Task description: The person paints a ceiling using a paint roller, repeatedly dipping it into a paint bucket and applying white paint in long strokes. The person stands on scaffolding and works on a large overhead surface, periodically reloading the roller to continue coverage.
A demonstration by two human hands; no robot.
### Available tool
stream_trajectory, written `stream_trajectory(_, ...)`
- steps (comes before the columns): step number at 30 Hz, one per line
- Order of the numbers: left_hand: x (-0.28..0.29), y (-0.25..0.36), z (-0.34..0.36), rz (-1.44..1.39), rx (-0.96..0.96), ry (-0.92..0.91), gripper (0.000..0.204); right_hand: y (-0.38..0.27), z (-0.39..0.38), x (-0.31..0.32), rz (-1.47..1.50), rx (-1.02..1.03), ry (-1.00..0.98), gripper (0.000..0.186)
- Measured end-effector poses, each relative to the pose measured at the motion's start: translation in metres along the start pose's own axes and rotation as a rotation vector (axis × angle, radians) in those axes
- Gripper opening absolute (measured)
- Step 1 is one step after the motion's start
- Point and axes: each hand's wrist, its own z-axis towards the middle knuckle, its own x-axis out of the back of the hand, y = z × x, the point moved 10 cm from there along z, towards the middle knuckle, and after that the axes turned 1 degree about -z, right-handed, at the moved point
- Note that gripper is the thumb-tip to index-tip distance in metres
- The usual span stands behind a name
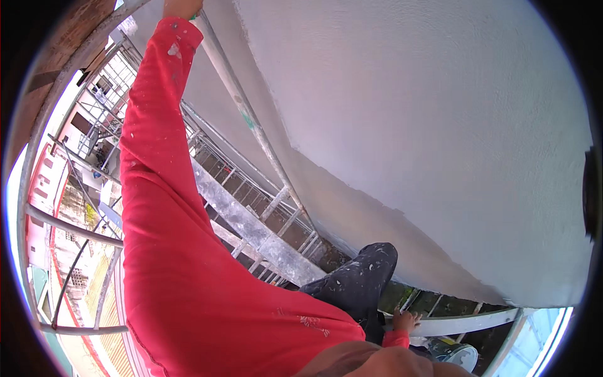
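Observation:
My left arm in a paint-spotted red sleeve reaches to the top of the picture. There my left hand (182, 7) is cut off by the edge, beside the upper end of a slanting scaffold pole (233, 88); its fingers do not show. Low on the right, my right hand (407, 320) rests at the end of a pale plank (468, 323), its fingers apart. Just below that plank sits a bucket (463, 358) with a pale rim. My bent knee (370, 264), in dark speckled trousers, is between the right hand and the wall.
A smooth grey plastered wall (427, 125) fills the right, with a browner band along its lower edge. Scaffold planks (251, 226) and rungs lie below. Curved metal bars (75, 231) stand at left, with buildings and a ribbed roof (108, 301) far beneath.

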Motion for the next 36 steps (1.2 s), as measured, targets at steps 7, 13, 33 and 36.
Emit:
stream_trajectory(7, -0.012, -0.018, -0.171, -0.081, 0.118, -0.275, 0.060, -0.002, -0.002, 0.004, -0.042, 0.015, 0.013, 0.046)
stream_trajectory(13, -0.020, -0.027, -0.297, -0.139, 0.235, -0.414, 0.054, -0.011, 0.001, 0.003, -0.078, 0.033, 0.000, 0.046)
stream_trajectory(33, -0.039, -0.021, -0.420, -0.176, 0.314, -0.605, 0.045, -0.002, 0.007, -0.010, -0.088, 0.055, -0.015, 0.051)
stream_trajectory(36, -0.039, -0.027, -0.450, -0.156, 0.279, -0.649, 0.045, -0.005, 0.005, -0.008, -0.077, 0.037, -0.016, 0.051)
